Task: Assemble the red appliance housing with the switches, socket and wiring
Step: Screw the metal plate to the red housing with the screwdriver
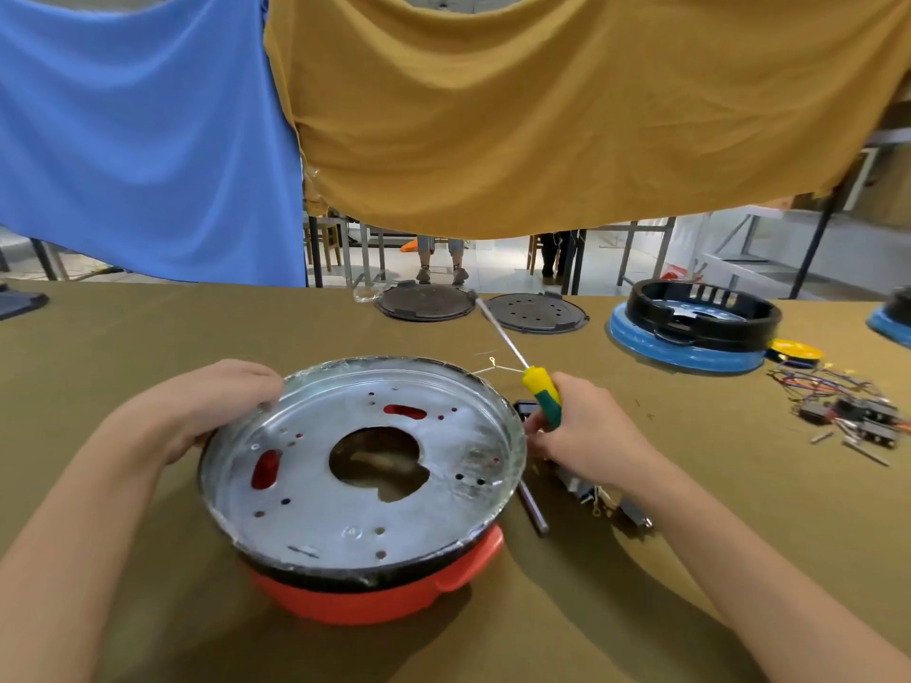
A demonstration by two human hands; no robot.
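Hands on red housing (right with screwdriver)

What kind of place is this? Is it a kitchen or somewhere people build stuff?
Probably a small assembly workshop, not a kitchen. A screwdriver is in the right hand, loose wires and switches lie on the cloth-covered workbench, and another half-built blue housing waits farther back.

The red housing sits near the table's front edge, topped by a silver metal plate. The left hand grips the plate's far-left rim; the right hand holds a yellow-green screwdriver, shaft angled far-left. Loose wiring lies far right.
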